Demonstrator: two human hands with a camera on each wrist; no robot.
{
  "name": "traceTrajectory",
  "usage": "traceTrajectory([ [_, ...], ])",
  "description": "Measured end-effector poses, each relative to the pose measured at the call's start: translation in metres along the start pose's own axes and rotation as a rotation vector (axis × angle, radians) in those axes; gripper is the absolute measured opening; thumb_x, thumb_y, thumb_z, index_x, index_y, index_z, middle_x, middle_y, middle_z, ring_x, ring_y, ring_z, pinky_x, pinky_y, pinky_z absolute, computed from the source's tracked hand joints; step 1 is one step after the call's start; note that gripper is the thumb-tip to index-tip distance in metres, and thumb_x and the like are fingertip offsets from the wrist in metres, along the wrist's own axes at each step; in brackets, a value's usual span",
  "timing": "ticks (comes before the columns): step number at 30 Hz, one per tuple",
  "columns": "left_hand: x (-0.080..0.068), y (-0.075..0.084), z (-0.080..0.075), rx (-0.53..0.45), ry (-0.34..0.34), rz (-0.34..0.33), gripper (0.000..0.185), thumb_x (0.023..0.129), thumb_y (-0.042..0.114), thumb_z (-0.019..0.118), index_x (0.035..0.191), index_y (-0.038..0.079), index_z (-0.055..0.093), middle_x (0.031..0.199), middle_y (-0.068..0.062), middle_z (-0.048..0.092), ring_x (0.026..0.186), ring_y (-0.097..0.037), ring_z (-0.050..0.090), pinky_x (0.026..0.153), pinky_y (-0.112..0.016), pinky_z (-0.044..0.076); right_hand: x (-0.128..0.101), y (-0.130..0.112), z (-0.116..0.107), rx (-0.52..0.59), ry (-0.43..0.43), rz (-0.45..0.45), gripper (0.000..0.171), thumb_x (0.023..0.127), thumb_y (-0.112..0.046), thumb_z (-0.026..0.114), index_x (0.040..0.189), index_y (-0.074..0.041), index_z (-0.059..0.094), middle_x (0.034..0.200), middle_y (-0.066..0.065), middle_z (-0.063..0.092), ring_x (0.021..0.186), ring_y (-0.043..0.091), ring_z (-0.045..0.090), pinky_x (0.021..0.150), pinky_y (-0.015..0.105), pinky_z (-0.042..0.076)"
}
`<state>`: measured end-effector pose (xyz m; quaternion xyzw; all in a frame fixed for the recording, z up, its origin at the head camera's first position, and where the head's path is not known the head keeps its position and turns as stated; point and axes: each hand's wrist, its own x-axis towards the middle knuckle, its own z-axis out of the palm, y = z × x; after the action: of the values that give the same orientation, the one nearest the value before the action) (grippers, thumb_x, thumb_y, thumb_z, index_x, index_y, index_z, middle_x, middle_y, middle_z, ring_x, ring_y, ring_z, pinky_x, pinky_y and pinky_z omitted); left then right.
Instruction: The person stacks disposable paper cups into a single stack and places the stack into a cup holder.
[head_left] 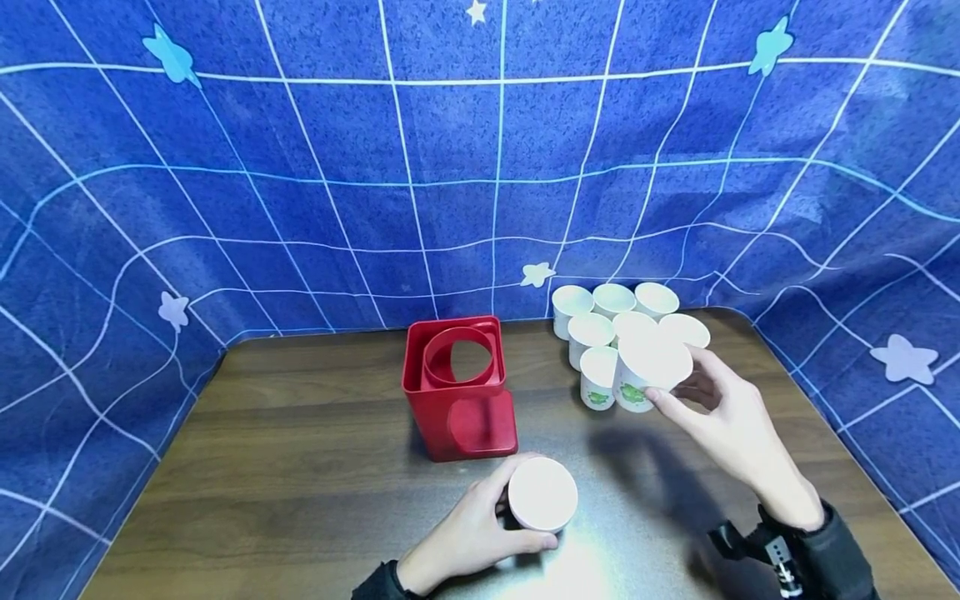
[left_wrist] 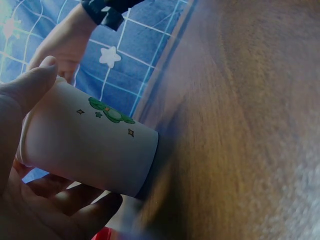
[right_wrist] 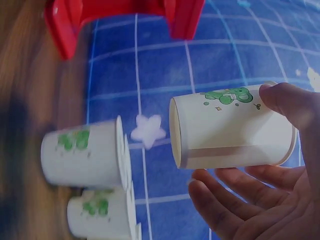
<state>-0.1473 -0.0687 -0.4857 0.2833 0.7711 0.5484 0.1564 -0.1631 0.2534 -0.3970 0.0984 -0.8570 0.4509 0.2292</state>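
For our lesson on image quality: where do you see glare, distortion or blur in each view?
Head view: glare on the table beside the left hand, grid backdrop bent by the lens. Left wrist view: wood streaked with blur. Right wrist view: red container and standing cups soft.

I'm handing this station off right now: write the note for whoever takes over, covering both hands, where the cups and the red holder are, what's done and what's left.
Left hand: grips one paper cup standing on the wooden table, near edge, in front of the red holder.
Right hand: holds a second cup, lifted at the front of the cup cluster, far right of the table.
Red holder: upright at table centre, round opening on top; no cup visible in it.
Done: two cups in hand, one apart from the cluster.
Left: apparently, both held cups and the cluster are yet to go to the holder.
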Motion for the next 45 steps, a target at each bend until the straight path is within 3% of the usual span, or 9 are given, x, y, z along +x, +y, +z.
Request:
traceTrajectory([
  [14,0.000,-0.001,0.001,0.016,0.010,0.030,0.077,0.082,0.039,0.088,0.147,0.032,0.046,0.134,0.008,0.063,0.115,-0.007,0.064,0.098,-0.027,0.054,-0.021,-0.038,0.027,0.172,-0.146,-0.118,0.061,0.082,0.004,0.083,0.137,-0.014,0.061,0.121,0.002,0.069,0.106,0.004,0.068,0.089,0.018,0.056],
  [22,0.001,-0.001,0.001,0.020,0.010,0.062,0.077,0.083,0.037,0.087,0.147,0.028,0.046,0.133,0.005,0.064,0.114,-0.006,0.065,0.097,-0.025,0.054,-0.031,-0.048,0.040,0.232,-0.228,-0.178,0.065,0.081,0.002,0.084,0.138,-0.013,0.059,0.118,0.003,0.071,0.104,0.006,0.069,0.090,0.020,0.056],
  [26,0.001,-0.002,0.001,0.007,0.002,0.047,0.077,0.083,0.038,0.087,0.146,0.031,0.045,0.131,0.008,0.065,0.113,-0.007,0.066,0.098,-0.026,0.053,-0.035,-0.050,0.047,0.247,-0.278,-0.204,0.066,0.081,-0.003,0.085,0.140,-0.013,0.058,0.118,0.001,0.071,0.104,0.007,0.069,0.091,0.021,0.056],
  [37,0.001,-0.001,-0.001,0.071,0.020,0.027,0.083,0.080,0.044,0.088,0.148,0.039,0.041,0.133,0.014,0.063,0.118,-0.006,0.061,0.104,-0.029,0.049,-0.041,-0.045,0.058,0.156,-0.426,-0.223,0.060,0.085,-0.022,0.086,0.139,-0.021,0.058,0.120,-0.011,0.070,0.100,0.006,0.068,0.086,0.030,0.058],
  [45,0.000,-0.001,0.000,0.063,0.028,0.040,0.081,0.080,0.042,0.089,0.147,0.032,0.044,0.133,0.012,0.064,0.119,-0.006,0.060,0.105,-0.030,0.049,-0.040,-0.037,0.060,0.079,-0.515,-0.261,0.054,0.088,-0.034,0.083,0.136,-0.026,0.060,0.124,-0.013,0.068,0.105,0.004,0.064,0.089,0.033,0.056],
])
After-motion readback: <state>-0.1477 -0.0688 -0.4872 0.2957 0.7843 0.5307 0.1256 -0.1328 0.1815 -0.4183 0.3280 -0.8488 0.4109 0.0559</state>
